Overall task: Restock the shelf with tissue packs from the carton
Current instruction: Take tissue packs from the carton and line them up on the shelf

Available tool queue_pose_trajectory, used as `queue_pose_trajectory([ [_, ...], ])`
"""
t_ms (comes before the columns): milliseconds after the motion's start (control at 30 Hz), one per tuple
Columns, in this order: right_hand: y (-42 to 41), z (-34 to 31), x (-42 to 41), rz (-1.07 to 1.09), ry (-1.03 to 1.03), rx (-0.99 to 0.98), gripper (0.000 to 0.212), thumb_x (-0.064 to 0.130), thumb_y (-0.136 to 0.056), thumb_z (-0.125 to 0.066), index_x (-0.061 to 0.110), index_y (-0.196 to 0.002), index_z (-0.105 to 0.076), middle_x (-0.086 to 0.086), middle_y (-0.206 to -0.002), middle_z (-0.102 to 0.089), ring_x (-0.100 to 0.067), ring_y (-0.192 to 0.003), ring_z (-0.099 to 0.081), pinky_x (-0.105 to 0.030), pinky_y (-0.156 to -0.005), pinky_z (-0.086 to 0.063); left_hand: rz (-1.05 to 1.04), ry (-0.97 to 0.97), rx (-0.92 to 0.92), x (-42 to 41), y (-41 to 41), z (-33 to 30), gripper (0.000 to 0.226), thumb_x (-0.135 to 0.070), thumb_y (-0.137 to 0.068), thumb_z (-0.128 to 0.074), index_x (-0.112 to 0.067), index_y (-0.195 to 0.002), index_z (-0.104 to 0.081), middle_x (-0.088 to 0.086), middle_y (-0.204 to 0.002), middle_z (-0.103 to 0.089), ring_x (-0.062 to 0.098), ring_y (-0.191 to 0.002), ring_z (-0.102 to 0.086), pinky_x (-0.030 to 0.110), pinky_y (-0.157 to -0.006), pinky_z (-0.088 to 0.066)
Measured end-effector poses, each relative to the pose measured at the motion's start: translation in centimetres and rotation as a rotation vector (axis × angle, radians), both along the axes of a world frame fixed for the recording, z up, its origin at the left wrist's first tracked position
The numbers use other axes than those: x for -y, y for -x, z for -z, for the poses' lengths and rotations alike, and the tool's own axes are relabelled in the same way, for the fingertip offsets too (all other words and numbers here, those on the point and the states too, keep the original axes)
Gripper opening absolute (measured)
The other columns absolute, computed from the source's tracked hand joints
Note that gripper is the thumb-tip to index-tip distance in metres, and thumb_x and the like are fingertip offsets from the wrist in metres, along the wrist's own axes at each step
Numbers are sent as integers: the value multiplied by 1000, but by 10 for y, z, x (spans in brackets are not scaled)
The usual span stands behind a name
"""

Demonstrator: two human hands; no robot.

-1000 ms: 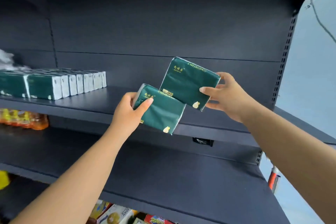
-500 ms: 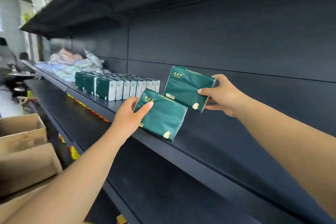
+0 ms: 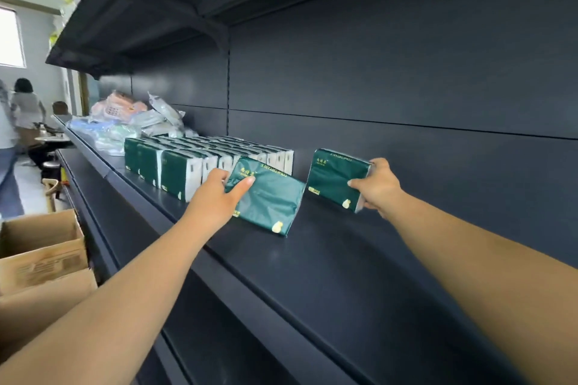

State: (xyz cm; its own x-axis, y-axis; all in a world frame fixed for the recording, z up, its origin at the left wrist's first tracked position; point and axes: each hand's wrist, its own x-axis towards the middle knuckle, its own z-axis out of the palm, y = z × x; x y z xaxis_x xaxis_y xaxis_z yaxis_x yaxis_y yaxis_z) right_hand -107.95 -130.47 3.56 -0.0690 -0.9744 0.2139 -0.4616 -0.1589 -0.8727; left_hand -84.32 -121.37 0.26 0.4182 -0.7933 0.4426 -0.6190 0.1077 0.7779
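Note:
My left hand [image 3: 217, 200] grips a dark green tissue pack [image 3: 270, 200] by its upper left end; the pack's lower edge rests on the dark shelf [image 3: 328, 259]. My right hand [image 3: 377, 186] holds a second green tissue pack [image 3: 333, 178] by its right end, standing near the shelf's back wall. To the left, rows of several matching green-and-white tissue packs [image 3: 194, 162] stand on the same shelf. An open cardboard carton [image 3: 40, 247] sits low at the left.
Soft plastic-wrapped goods [image 3: 125, 122] are piled at the shelf's far left end. Another shelf [image 3: 150, 9] overhangs above, and a lower shelf [image 3: 234, 337] runs below. People [image 3: 26, 109] stand in the aisle far left, by a stool [image 3: 51, 187].
Both hands have pushed the packs further onto the shelf and lowered them; the two packs, overlapping before, are now apart. The view has swung left, showing the carton and aisle.

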Motion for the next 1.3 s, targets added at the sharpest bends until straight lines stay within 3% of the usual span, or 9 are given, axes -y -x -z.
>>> queue_pose_trajectory([
  [100, -20, 3, 30, 61, -14, -20, 45, 14, -87, -62, 6, -123, -36, -6, -70, -49, -25, -70, -53, -34, -64, -45, 26, -73, 0, 33, -9, 0, 38, -46, -91, -49, -9, -99, -43, 0, -76, -51, 23, -80, -51, 32, -71, -38],
  [267, -40, 11, 71, 148, -26, -79, 38, 21, -89, -61, 1, -118, -48, -4, -73, -53, -17, -58, -53, -25, -60, -41, 36, -123, 5, 65, -20, 11, 41, -47, -93, -41, -9, -106, -41, 7, -95, -54, 20, -72, -56, 34, -76, -43],
  [400, -59, 21, 96, 178, -11, -159, 40, 23, -89, -62, 2, -121, -49, -12, -117, -60, -26, -105, -59, -26, -70, -39, 80, -83, -41, 75, -25, 18, 38, -50, -92, -42, -14, -104, -41, 3, -87, -59, 19, -62, -61, 30, -67, -46],
  [700, -91, 25, 125, 148, 64, -262, 42, 24, -89, -62, 4, -122, -45, -12, -121, -57, -30, -111, -55, -28, -75, -38, 22, -100, -17, 78, -27, 22, 40, -54, -90, -39, -16, -104, -41, 2, -83, -57, 24, -62, -61, 25, -56, -36],
  [833, -94, 27, 133, 159, 72, -244, 42, 23, -89, -62, 4, -123, -45, -13, -122, -56, -30, -111, -55, -30, -78, -40, 15, -85, -39, 81, -31, 25, 43, -57, -88, -40, -16, -99, -42, 4, -84, -54, 30, -78, -62, 32, -64, -41],
  [967, -92, 26, 139, 152, 83, -356, 34, 29, -88, -63, 7, -112, -53, -10, -113, -61, -29, -106, -58, -28, -73, -40, 34, -83, -102, 82, -32, 25, 34, -58, -87, -42, -24, -90, -42, -5, -88, -55, 28, -87, -60, 35, -73, -42],
  [1033, -89, 20, 139, 142, 80, -498, 28, 37, -87, -63, 10, -89, -55, -6, -96, -61, -27, -101, -60, -27, -68, -39, 34, -75, -130, 81, -31, 24, 31, -56, -87, -44, -26, -86, -41, -6, -89, -55, 25, -86, -59, 34, -72, -43],
  [1133, -81, 8, 134, 125, 29, -676, 45, 51, -86, -58, 15, -65, -43, -1, -70, -52, -26, -91, -62, -26, -61, -42, 28, -71, -155, 80, -29, 22, 34, -52, -88, -48, -21, -100, -40, -3, -94, -56, 17, -78, -57, 31, -69, -37],
  [1300, -64, 1, 117, 68, -25, -437, 57, 60, -83, -53, 6, -71, -60, -10, -67, -66, -28, -71, -70, -37, -79, -57, 34, -73, -159, 76, -26, 19, 37, -43, -90, -52, -20, -113, -35, -5, -96, -53, -1, -67, -47, 27, -73, -34],
])
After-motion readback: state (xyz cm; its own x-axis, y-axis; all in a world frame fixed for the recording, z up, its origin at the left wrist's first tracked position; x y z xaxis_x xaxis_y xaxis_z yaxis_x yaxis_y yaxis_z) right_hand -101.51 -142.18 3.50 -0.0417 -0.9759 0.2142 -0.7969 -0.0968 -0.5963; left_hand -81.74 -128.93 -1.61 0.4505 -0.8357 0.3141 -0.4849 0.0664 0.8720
